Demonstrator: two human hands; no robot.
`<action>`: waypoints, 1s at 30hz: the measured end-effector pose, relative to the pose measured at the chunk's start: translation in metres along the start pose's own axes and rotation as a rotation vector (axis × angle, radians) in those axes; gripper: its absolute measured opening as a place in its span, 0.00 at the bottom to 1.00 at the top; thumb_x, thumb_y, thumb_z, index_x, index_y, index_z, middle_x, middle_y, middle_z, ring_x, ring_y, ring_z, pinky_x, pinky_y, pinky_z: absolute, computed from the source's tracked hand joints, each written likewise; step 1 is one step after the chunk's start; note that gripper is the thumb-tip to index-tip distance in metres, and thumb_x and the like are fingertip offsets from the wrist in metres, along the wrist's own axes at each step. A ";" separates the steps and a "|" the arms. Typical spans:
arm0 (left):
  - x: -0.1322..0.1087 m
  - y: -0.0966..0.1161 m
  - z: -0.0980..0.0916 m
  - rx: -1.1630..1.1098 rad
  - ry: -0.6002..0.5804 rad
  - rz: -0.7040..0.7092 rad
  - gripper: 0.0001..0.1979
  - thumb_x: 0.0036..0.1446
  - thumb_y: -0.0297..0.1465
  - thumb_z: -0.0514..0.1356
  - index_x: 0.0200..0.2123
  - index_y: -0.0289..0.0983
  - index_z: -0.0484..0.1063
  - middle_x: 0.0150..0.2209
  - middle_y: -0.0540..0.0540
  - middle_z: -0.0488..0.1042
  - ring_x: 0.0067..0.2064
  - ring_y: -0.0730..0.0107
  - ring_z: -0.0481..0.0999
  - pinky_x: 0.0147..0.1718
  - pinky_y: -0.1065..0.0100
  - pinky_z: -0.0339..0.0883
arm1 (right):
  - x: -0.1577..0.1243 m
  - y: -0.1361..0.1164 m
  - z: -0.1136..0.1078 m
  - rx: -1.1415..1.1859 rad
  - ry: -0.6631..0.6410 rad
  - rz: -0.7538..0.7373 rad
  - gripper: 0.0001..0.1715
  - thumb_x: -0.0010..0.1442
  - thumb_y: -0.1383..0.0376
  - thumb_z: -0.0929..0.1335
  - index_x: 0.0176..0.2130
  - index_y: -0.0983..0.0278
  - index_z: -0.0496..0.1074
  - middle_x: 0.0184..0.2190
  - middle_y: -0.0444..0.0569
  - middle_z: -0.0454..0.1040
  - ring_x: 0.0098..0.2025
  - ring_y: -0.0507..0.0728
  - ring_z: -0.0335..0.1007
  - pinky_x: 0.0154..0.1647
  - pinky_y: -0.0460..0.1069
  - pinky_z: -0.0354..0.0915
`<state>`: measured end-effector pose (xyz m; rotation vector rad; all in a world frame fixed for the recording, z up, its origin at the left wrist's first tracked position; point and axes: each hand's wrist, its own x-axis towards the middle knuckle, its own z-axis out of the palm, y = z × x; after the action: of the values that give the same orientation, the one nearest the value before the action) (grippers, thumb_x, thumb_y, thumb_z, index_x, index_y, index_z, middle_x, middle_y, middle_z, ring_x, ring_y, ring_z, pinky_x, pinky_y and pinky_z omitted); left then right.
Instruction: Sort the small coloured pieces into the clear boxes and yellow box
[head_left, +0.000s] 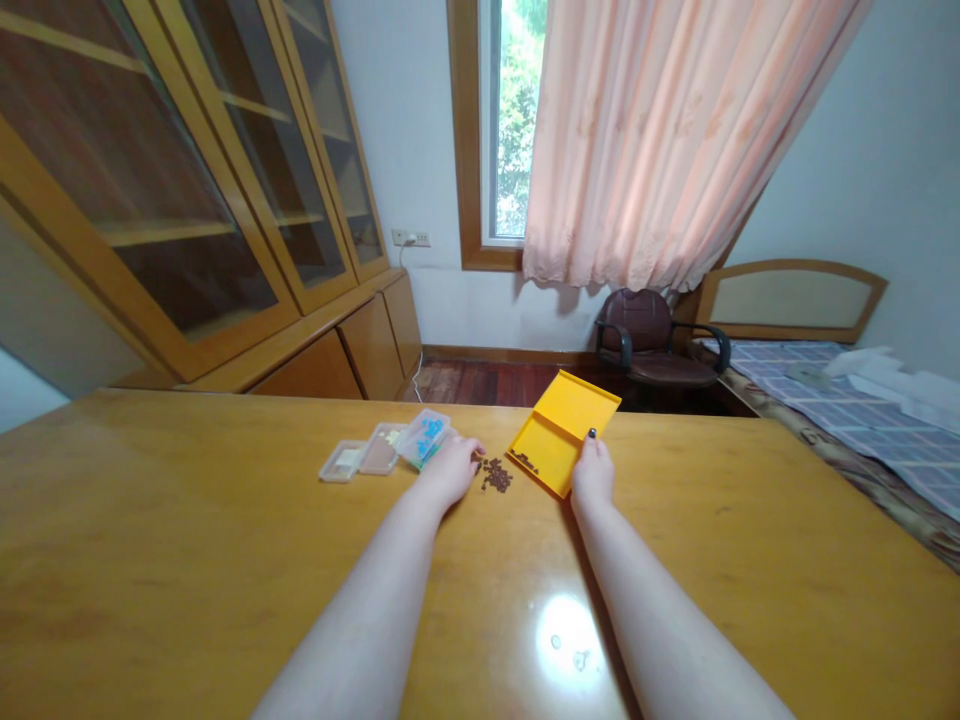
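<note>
My right hand [594,472] grips the right edge of a yellow box [562,425], holding it tilted over the table with its lid folded open. Several small brown pieces [523,462] lie in the box's lower left corner. Just left of it, a loose pile of brown pieces [497,475] rests on the tabletop. My left hand [454,468] is at the pile's left side, fingers curled downward; whether they pinch a piece is hidden. Behind that hand stands a clear plastic case with blue pieces [427,430], partly covered by the hand.
Left of the blue pieces are a clear case with pale pieces [381,450] and a smaller clear case [343,461]. All rest on the wooden table [225,560]. Beyond its far edge are an office chair [652,340] and a bed [862,400]; a glass-door cabinet [247,200] stands left.
</note>
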<state>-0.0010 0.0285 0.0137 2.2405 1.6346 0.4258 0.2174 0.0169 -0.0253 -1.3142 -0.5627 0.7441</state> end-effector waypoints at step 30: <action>0.001 0.020 0.016 -0.236 0.160 0.290 0.18 0.56 0.28 0.51 0.50 0.41 0.64 0.46 0.48 0.71 0.45 0.69 0.70 0.46 0.67 0.63 | -0.003 0.002 0.003 0.045 -0.077 0.002 0.24 0.52 0.47 0.62 0.33 0.64 0.69 0.31 0.49 0.75 0.30 0.57 0.71 0.29 0.49 0.66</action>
<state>0.0233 0.0224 0.0076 2.3129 1.2515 0.8445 0.2127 0.0168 -0.0269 -1.2486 -0.6027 0.8070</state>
